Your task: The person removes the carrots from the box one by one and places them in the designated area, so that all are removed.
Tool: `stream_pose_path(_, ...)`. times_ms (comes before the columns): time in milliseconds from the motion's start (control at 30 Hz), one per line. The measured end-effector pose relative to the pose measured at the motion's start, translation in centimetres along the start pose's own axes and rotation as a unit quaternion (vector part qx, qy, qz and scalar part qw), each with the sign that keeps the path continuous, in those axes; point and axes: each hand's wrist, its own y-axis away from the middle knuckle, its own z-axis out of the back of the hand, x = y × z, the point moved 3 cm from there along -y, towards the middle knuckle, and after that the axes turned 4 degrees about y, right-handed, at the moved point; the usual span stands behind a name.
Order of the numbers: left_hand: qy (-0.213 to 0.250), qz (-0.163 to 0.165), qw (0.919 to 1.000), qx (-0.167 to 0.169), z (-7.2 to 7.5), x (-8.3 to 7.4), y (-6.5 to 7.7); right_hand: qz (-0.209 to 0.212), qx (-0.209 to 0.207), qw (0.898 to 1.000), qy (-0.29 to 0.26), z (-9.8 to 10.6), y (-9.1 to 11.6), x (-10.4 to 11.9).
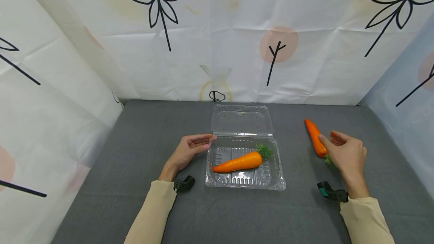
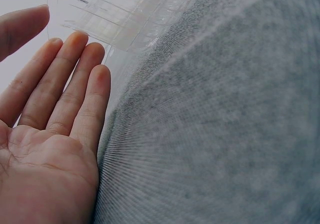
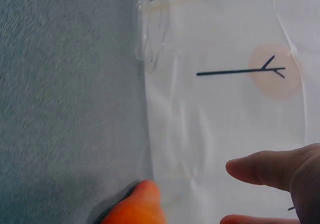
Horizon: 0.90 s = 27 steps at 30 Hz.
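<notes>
A clear plastic clamshell box (image 1: 217,182) lies on the table with its lid (image 1: 242,119) folded back. Inside its base rests one orange carrot (image 1: 240,162), green top toward the right. My left hand (image 1: 190,150) has its fingertips at the box's left edge; in the left wrist view the fingers (image 2: 65,89) are nearly straight. To the right of the box a second carrot (image 1: 313,136) lies on the cloth, its tip pointing away. Over its leafy end hovers my right hand (image 1: 349,155), thumb and fingers apart. The right wrist view shows this carrot (image 3: 137,209) below the thumb (image 3: 262,169).
Grey cloth (image 1: 135,206) covers the table. A white curtain (image 1: 237,67) with flower and twig drawings hangs along the back, and more fabric (image 1: 44,123) closes the left and right sides. Black straps with cameras (image 1: 184,183) sit on both wrists.
</notes>
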Motion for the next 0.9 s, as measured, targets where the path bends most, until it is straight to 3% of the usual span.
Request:
stream_pose_path(200,0.001,0.004,1.0,-0.005,-0.1,-0.2,-0.1,0.086,-0.042,0.995,0.002,-0.1,1.4,2.4)
stream_pose_path(400,0.001,0.007,1.0,-0.006,-0.2,-0.4,0.0,0.192,0.01,0.98,-0.042,-1.7,3.2,5.4)
stream_pose_path(600,0.0,0.011,0.9999,-0.005,-0.1,-0.3,0.0,0.29,0.126,0.945,-0.087,-4.1,4.6,7.7)
stream_pose_path(767,-0.005,0.005,1.0,-0.001,-0.1,-0.4,-0.1,0.37,0.195,0.904,-0.087,-6.0,5.3,9.5)
stream_pose_path(900,-0.005,0.006,1.0,-0.002,-0.1,-0.4,-0.1,0.408,0.249,0.876,-0.07,-7.5,5.5,10.4)
